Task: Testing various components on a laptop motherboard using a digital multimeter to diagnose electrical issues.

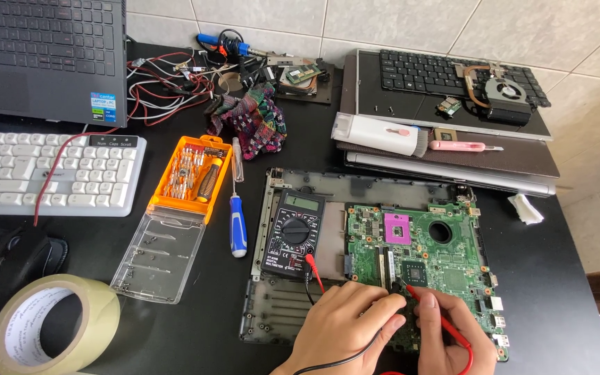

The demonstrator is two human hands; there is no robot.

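Bench entry, listed nearest first:

- Left hand [345, 326]: fingers curled around the black probe [392, 290], whose tip rests on the lower edge of the green motherboard [446, 260]; its black lead trails off below
- Right hand [446, 333]: pinching the red probe [433, 311] like a pen, tip set down just beside the black one, close to the small square chip [417, 274]. Judgement: the two tips sit very near each other, so a steady wrist braced on the board's edge and a shallow probe angle would guard against bridging neighbouring pads
- Roll of tan tape [53, 323], black mouse [15, 260] at far left
- Multimeter [293, 236]: lying on the laptop base [272, 305] beside the board, dial and display facing up (reading too small to tell), within a glance of the hands
- Blue-handled screwdriver [237, 226], orange bit case [192, 180] with clear lid open
- White keyboard [46, 170]
- Farthest: stacked laptop parts [453, 139], tangled wires [168, 83], open laptop [43, 55]
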